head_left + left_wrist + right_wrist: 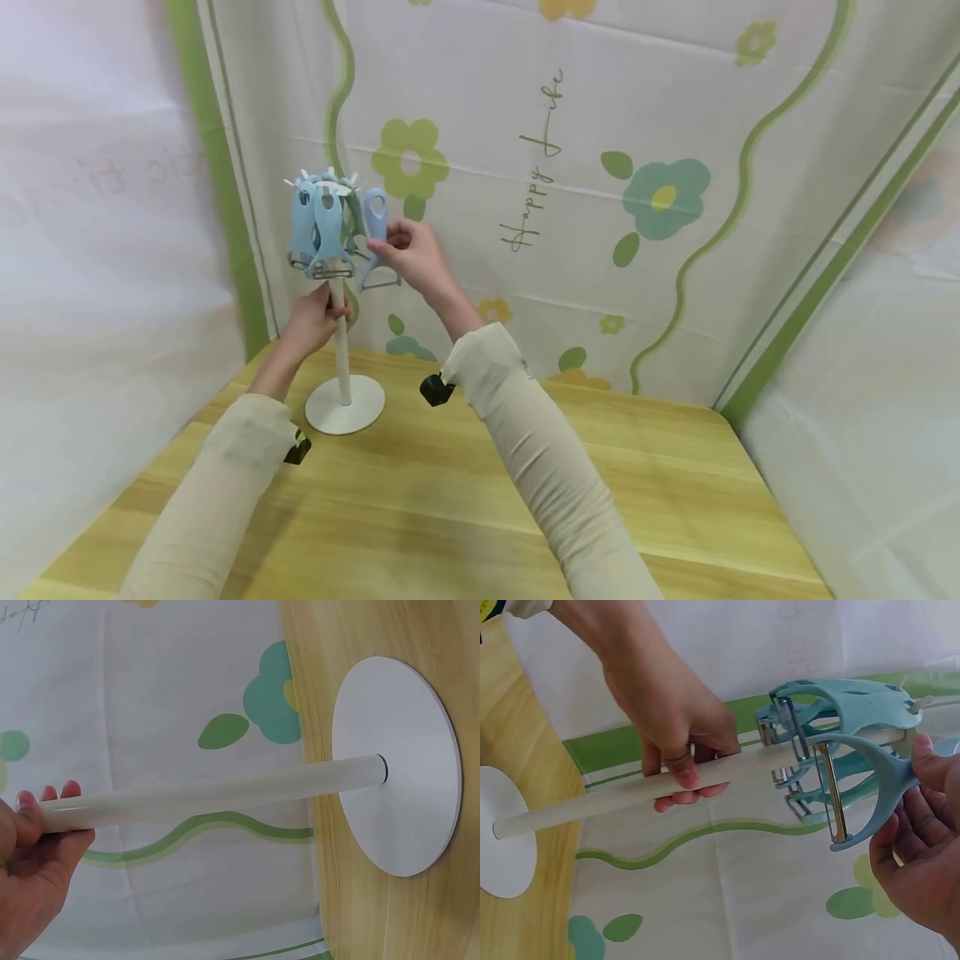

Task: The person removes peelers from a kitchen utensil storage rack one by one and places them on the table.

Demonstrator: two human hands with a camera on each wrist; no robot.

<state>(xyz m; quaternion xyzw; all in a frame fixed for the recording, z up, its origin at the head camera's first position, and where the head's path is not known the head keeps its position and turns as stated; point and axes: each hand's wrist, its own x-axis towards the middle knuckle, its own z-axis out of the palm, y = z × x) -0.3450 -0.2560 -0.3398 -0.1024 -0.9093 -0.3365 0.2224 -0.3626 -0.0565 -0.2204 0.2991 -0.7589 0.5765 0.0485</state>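
Note:
A white rack point(341, 342) with a round base point(405, 765) stands upright on the table, several blue and green peelers point(328, 225) hanging from the hooks at its top. My left hand point(311, 318) grips the pole just below the hanging peelers; in the left wrist view its fingers curl round the pole point(225, 795). Between thumb and fingers, my right hand point(414, 254) pinches a light-blue peeler point(376, 221) by its handle, blade end downward, beside the right side of the rack's top. Whether this peeler touches a hook cannot be made out.
The wooden table point(450, 483) reaches back to a hanging white cloth point(480, 167) printed with flowers and lettering, close behind the rack. White cloth walls point(97, 250) close off the left and right sides. The rack stands near the table's back left edge.

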